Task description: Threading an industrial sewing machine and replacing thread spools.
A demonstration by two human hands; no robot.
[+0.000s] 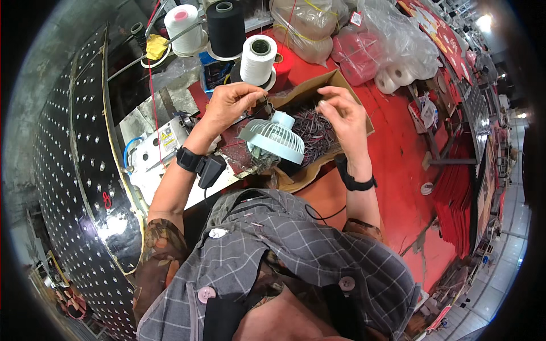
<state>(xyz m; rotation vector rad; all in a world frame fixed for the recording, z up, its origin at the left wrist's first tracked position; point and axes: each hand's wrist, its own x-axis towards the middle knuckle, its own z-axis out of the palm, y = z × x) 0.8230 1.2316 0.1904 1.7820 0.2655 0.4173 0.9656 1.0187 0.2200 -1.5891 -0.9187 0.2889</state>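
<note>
My left hand point(234, 107) is closed in a pinch above the small fan, its fingertips at a thin dark strand point(267, 102). The light blue fan point(274, 140) has a round slatted cage and stands between my hands. To its right, my right hand point(346, 118) hovers over the cardboard box, thumb and fingers bent towards each other. Whatever they pinch, if anything, is too small to make out. Tangled dark cord-like strips point(319, 135) fill the box point(368, 122), partly hidden by the fan and my right hand.
A white sewing machine point(165, 145) stands left of the fan. Behind it are white thread cones point(257, 59) and a black cone point(226, 28). Bagged rolls point(392, 48) lie at the back of the red table point(392, 170). A black studded panel point(85, 153) rises at far left.
</note>
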